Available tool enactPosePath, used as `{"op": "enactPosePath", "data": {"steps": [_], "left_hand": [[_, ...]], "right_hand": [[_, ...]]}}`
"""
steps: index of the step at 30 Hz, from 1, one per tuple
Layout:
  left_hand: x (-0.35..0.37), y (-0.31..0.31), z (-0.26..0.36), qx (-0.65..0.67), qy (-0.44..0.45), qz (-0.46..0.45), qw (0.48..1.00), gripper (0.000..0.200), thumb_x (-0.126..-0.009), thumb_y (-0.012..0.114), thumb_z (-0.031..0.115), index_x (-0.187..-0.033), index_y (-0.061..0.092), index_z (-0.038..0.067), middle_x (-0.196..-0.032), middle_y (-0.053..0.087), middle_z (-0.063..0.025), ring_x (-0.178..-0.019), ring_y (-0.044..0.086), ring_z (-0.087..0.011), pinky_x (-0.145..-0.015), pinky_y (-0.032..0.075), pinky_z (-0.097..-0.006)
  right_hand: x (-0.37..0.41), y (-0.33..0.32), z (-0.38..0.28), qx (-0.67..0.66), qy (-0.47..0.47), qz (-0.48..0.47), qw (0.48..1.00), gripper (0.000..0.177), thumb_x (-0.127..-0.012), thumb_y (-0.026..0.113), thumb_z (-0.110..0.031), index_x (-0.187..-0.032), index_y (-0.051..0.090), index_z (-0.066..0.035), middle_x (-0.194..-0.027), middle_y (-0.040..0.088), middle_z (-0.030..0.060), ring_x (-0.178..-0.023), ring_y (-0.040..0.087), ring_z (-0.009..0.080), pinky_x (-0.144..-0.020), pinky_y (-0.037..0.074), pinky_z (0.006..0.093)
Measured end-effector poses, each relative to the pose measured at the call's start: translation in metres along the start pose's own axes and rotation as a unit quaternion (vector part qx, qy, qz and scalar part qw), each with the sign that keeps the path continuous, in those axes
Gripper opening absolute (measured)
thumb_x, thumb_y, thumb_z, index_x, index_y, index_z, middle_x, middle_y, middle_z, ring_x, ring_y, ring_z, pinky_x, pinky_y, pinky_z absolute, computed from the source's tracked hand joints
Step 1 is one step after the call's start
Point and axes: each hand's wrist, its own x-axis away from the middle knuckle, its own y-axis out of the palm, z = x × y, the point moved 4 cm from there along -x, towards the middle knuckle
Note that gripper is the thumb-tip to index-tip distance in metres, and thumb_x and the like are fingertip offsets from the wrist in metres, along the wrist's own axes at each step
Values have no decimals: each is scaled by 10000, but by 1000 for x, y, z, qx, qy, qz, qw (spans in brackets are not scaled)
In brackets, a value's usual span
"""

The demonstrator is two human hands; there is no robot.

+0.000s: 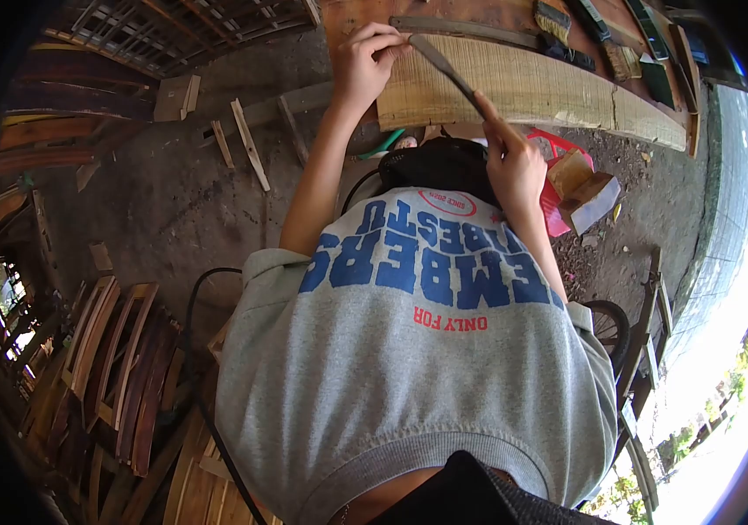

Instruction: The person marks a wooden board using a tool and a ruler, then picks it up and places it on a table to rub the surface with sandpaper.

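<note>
My right hand (516,157) is closed round the handle end of a slim, flat metal blade (444,66), with the index finger stretched along it. The blade slants up and left over a pale wooden board (523,83) with strong grain and a small crack near its right part. At the blade's rounded tip, the thumb and fingers of my left hand (365,66) are pinched together. What they hold, if anything, is hidden. Behind the board lies a long dark strip (470,33) on the reddish wooden bench.
Brushes (553,19) and other tools lie at the bench's far right. A cardboard box (584,192) sits by a red plastic seat (558,214) below the board. Wood strips (250,144) lie on the floor, and curved wooden pieces (120,376) are stacked at left.
</note>
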Motion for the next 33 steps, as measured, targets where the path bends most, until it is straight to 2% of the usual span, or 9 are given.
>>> {"op": "enactPosePath", "data": {"steps": [4, 6, 16, 18, 33], "left_hand": [[2, 0, -1, 34, -13, 22, 999, 86, -787, 775, 122, -830, 753, 51, -872, 697, -24, -672, 660, -165, -606, 522, -277], [2, -1, 0, 111, -104, -5, 988, 104, -833, 740, 140, -920, 776, 96, -884, 685, -30, -860, 650, -166, -790, 502, -293], [0, -1, 1, 79, -95, -49, 991, 97, -856, 719, 158, -919, 782, 119, -916, 680, -23, -877, 649, -161, -793, 499, -288], [0, -1, 0, 72, -91, -52, 992, 97, -855, 721, 165, -918, 782, 124, -910, 679, -21, -874, 650, -160, -789, 500, -289], [0, -2, -3, 64, -70, -58, 994, 87, -852, 724, 170, -906, 782, 135, -899, 677, -19, -862, 650, -167, -767, 511, -300]], "right_hand": [[-2, -15, 9, 20, 70, -6, 997, 472, -920, 590, -156, -1326, 569, -395, -829, 701, 86, -668, 672, 282, -580, 509, 393], [-2, -15, 20, 29, 92, 1, 995, 451, -930, 585, -179, -1327, 568, -392, -857, 705, 101, -674, 667, 294, -576, 500, 401], [0, -6, 25, 17, 87, -8, 996, 414, -958, 558, -220, -1334, 561, -391, -858, 705, 110, -701, 675, 300, -600, 513, 407], [1, -6, 25, -3, 76, 5, 997, 440, -959, 561, -186, -1357, 546, -374, -755, 664, 146, -648, 640, 301, -616, 496, 409], [-3, -7, 22, 11, 51, 13, 999, 437, -956, 562, -179, -1358, 552, -351, -733, 660, 156, -593, 624, 302, -567, 479, 406]]}}
